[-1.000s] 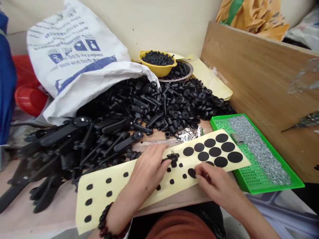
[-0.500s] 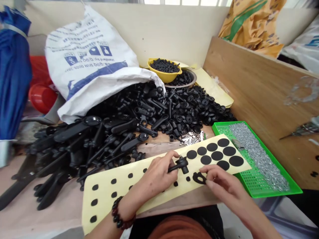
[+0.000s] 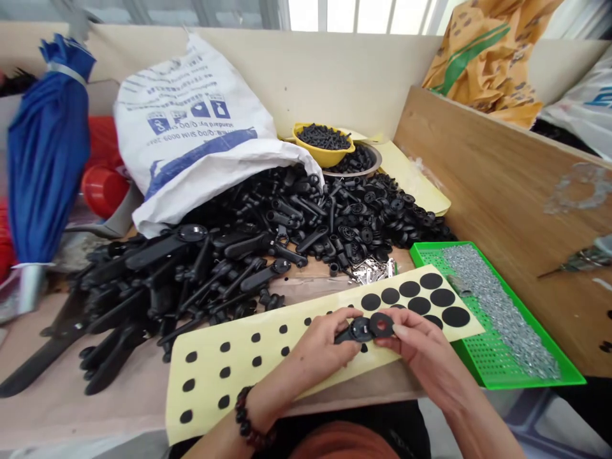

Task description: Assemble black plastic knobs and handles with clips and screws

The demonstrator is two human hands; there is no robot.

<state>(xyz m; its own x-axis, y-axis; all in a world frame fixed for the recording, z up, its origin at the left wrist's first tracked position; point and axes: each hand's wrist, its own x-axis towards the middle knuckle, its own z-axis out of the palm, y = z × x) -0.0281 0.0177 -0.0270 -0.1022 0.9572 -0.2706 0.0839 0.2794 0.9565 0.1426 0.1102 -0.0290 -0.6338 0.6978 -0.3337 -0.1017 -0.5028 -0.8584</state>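
My left hand (image 3: 329, 341) is closed on a black plastic arm part (image 3: 357, 330), its round end turned up towards me. Between the fingers of my right hand (image 3: 412, 335) is a black foam ring (image 3: 382, 325) with a hole through its middle. The ring is held right beside the part's round end; whether they touch I cannot tell. Under both hands lies a long pale yellow sticker sheet (image 3: 210, 414), with black discs (image 3: 442, 298) at its right end and small black dots (image 3: 224, 371) over the rest.
Black plastic parts (image 3: 248, 268) are heaped behind the sheet, spilling from a white woven sack (image 3: 191, 121). Small metal clips (image 3: 371, 271) lie before the heap. On the right, a green tray (image 3: 482, 376) holds silvery small pieces, beside a wooden partition (image 3: 488, 172). A yellow bowl (image 3: 329, 155) stands behind.
My hands have come together. The arm part has turned so its round end faces up, and the foam ring, earlier bent and lower, is now flat beside it. The camera view has shifted slightly.
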